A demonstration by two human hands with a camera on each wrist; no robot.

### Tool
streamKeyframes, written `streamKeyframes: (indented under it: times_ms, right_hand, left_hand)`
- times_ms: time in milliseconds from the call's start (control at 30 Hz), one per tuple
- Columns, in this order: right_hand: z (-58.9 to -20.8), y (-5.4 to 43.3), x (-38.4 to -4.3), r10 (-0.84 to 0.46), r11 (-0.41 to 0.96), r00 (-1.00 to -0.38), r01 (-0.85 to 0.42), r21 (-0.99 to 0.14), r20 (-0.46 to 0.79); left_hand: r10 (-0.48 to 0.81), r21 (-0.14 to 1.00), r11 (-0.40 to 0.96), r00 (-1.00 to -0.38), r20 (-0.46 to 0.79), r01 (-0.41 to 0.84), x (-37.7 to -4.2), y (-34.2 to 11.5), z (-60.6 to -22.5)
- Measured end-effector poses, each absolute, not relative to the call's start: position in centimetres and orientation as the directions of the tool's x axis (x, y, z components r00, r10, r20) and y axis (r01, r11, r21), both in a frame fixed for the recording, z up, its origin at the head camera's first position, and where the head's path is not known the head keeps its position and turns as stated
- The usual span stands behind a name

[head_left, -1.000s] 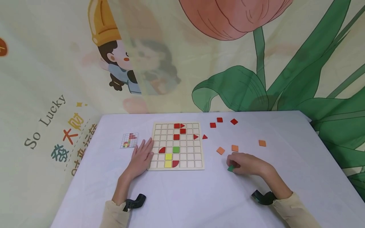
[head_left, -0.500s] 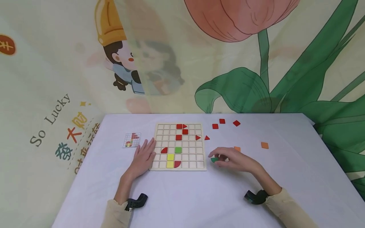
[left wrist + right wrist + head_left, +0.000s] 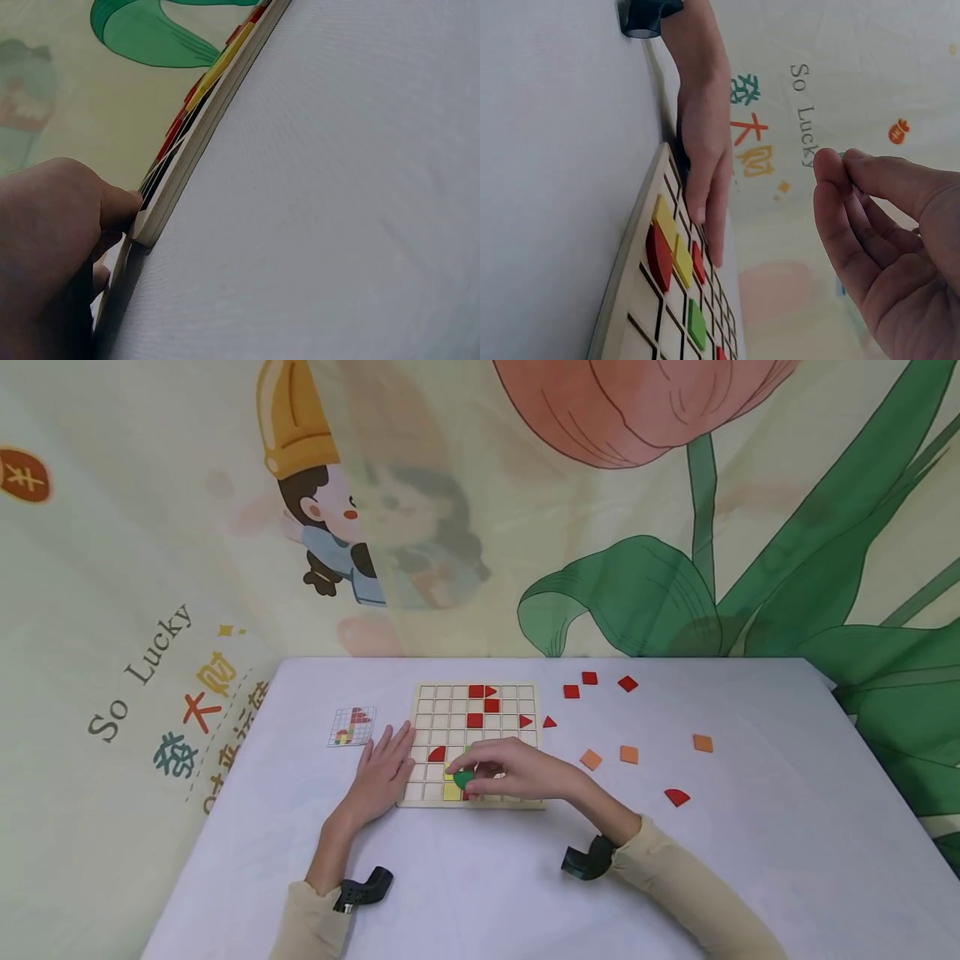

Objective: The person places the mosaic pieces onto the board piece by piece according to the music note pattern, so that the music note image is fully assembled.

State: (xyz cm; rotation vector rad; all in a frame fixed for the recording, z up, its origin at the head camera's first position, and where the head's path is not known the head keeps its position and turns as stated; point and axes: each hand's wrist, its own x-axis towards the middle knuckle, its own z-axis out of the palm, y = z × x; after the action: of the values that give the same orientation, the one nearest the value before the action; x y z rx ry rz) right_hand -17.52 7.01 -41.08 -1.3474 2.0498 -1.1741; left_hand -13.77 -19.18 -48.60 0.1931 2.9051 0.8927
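Observation:
A pale grid board (image 3: 480, 806) lies on the table. My left hand (image 3: 381, 778) rests along its left edge with fingers extended, the thumb (image 3: 120, 204) touching the near corner in the left wrist view. Over the board's lower part, my right hand (image 3: 519, 770) pinches a green tile with a rounded edge (image 3: 463, 781) between thumb and fingers; the right wrist view shows only a sliver of it. Yellow squares (image 3: 682, 261), a green square (image 3: 697, 325) and a red quarter-circle (image 3: 660, 259) lie in cells beneath. Red squares (image 3: 475, 720) and red triangles (image 3: 525, 721) occupy upper cells.
Left of the board lies a printed pattern card (image 3: 351, 727). To the right are loose red squares (image 3: 572, 692), a red triangle (image 3: 550, 722), several orange squares (image 3: 628, 755) and a red quarter-circle (image 3: 677, 797). A printed curtain (image 3: 450, 635) hangs behind the table.
My right hand has carried the green tile leftward from the table to above the board, uncovering the loose red quarter-circle. The left hand stays on the board's edge.

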Motion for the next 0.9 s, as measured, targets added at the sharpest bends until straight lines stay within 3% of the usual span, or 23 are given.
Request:
streamKeyframes:
  times_ms: [167, 367, 900]
  right_hand:
    - [-41.7, 5.2, -17.8, -0.903, 0.147, -0.416, -0.538, -0.830, 0.110]
    - [-42.6, 4.8, -17.7, -0.903, 0.173, -0.427, -0.464, -0.869, 0.049]
    - [-43.8, 3.8, -18.3, -0.888, 0.223, -0.460, -0.433, -0.873, 0.002]
  left_hand:
    - [0.152, 0.560, 0.824, -0.986, -0.064, 0.091, -13.8, -19.2, -48.7]
    - [0.152, 0.550, 0.830, -0.986, -0.069, 0.089, -14.0, -19.1, -48.8]
    - [0.149, 0.562, 0.824, -0.985, -0.090, 0.073, -14.0, -19.3, -48.7]
